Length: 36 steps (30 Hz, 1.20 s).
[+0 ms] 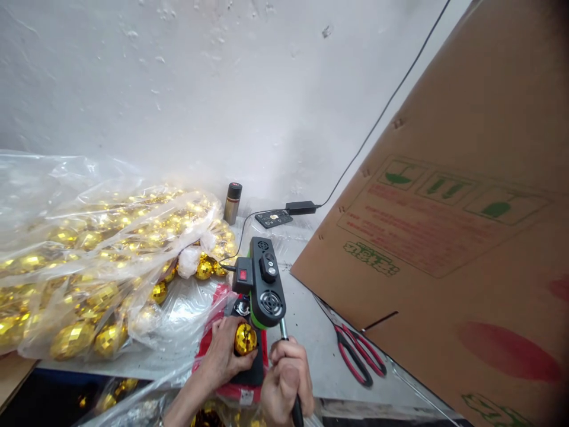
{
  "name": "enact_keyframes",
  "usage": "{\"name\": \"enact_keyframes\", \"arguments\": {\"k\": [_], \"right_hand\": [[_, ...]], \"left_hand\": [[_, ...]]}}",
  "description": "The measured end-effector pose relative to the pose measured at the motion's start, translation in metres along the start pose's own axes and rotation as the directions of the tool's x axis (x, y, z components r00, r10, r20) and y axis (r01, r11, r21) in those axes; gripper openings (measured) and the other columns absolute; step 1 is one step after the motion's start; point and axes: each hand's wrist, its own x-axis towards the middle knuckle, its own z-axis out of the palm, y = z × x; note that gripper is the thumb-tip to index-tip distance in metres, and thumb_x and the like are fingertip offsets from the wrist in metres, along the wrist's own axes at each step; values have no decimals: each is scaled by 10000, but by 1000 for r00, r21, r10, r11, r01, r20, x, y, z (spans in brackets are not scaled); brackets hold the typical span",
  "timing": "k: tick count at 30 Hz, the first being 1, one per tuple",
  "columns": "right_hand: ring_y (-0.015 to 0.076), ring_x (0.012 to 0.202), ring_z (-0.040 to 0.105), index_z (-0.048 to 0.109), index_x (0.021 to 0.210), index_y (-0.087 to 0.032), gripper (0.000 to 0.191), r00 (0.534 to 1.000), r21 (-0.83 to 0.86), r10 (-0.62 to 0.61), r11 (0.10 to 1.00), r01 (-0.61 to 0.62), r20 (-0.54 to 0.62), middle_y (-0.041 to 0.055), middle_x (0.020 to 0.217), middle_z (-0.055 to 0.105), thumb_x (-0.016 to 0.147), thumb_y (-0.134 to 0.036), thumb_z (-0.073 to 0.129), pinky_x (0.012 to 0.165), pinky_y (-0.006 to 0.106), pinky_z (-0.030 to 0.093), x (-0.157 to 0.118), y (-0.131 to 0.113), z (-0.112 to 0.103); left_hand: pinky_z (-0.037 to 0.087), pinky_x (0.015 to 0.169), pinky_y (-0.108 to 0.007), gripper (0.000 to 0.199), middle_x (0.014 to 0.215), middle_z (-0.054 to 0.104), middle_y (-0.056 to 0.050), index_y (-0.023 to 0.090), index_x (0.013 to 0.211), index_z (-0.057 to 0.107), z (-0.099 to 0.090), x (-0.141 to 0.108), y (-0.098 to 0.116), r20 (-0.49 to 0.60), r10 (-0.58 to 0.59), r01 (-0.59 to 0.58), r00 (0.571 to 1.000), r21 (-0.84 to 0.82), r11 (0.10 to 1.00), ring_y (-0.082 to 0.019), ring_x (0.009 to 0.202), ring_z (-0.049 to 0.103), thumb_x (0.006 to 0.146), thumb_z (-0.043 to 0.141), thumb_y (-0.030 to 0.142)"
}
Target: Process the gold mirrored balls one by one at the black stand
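Note:
My left hand (226,350) is closed round a gold mirror-ball ornament (245,339), holding it over a black base with red showing on both sides. Directly above stands a black machine (267,284) with round vents, a green edge and a red switch (242,274) on its side box. In my right hand (288,376) is a metal rod (283,329) with a black grip, its upper end at the machine's front end. Whether the rod is fixed to the machine is hidden from view.
Clear plastic bags (111,237) full of gold balls fill the left. Behind the machine are a flask (232,203), a power adapter (300,207) with its cable and a black patterned item (274,218). Red-handled scissors (358,353) lie beside a large cardboard box (444,237) at right.

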Motion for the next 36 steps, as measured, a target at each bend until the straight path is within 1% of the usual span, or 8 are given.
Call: {"name": "enact_keyframes", "arguments": {"k": [7, 18, 21, 27, 30, 32, 34, 36], "right_hand": [[127, 628, 516, 511, 735, -235, 357, 999, 44, 48, 998, -48, -16, -60, 725, 569, 1085, -216, 438, 1003, 380, 454, -4, 5, 2], [139, 671, 593, 521, 751, -235, 384, 981, -64, -169, 982, 176, 97, -29, 760, 611, 1117, -266, 409, 812, 339, 515, -18, 27, -6], [131, 665, 610, 554, 749, -227, 381, 969, -58, -163, 983, 176, 183, -16, 768, 624, 1111, -273, 445, 671, 283, 501, 4, 11, -14], [92, 588, 542, 558, 756, -221, 346, 966, -52, 80, 996, -70, 248, -47, 689, 536, 1090, -167, 485, 550, 220, 414, 71, -38, -12], [92, 575, 534, 522, 713, -221, 389, 978, -4, 49, 999, -49, 205, -48, 653, 502, 1093, -157, 467, 529, 219, 397, 74, -40, -6], [87, 565, 525, 536, 735, -219, 372, 982, 2, 36, 999, -37, 186, -45, 673, 510, 1091, -145, 460, 518, 223, 383, 64, -34, -5], [84, 562, 516, 541, 749, -218, 357, 983, 6, 31, 999, -33, 179, -41, 691, 519, 1089, -144, 462, 518, 229, 372, 51, -29, -5], [89, 579, 518, 519, 728, -218, 370, 986, 13, 57, 998, -60, 156, -35, 697, 524, 1088, -152, 469, 534, 239, 366, 41, -27, -4]], "left_hand": [[510, 987, -523, 458, 1136, 771, -122, 208, 1180, 692, 4, 2, -5, -4, 17, -17, 1000, -26, 1000, -367, 1085, 687, 730, 763, 257], [506, 1009, -554, 435, 1142, 768, -131, 186, 1184, 696, 9, 3, -12, -12, 42, -42, 999, -32, 999, -375, 1098, 687, 773, 777, 303], [519, 1018, -574, 469, 1165, 771, -137, 185, 1209, 698, 9, 4, -11, -22, 42, -43, 999, -34, 999, -384, 1110, 696, 760, 790, 282], [547, 1067, -620, 712, 1307, 753, -185, 200, 1391, 674, 12, -29, -32, -32, 94, -93, 995, 17, 995, -432, 1216, 691, 723, 890, 318], [576, 1065, -622, 872, 1374, 741, -211, 210, 1437, 669, -8, -42, -46, 25, 232, -233, 972, 64, 970, -471, 1249, 695, 669, 953, 512], [584, 1091, -564, 789, 1466, 701, -195, 233, 1493, 630, -34, -31, -44, -13, 258, -256, 966, 90, 963, -431, 1318, 678, 822, 835, 593], [557, 1138, -508, 469, 1452, 718, -153, 254, 1445, 656, -65, -2, -33, -168, 108, -78, 980, 176, 981, -349, 1342, 678, 1045, 569, 482], [532, 1155, -453, 389, 1418, 736, -145, 224, 1358, 682, -90, 39, -20, -251, -197, 264, 948, 275, 924, -302, 1346, 682, 1099, 425, 360]]}}
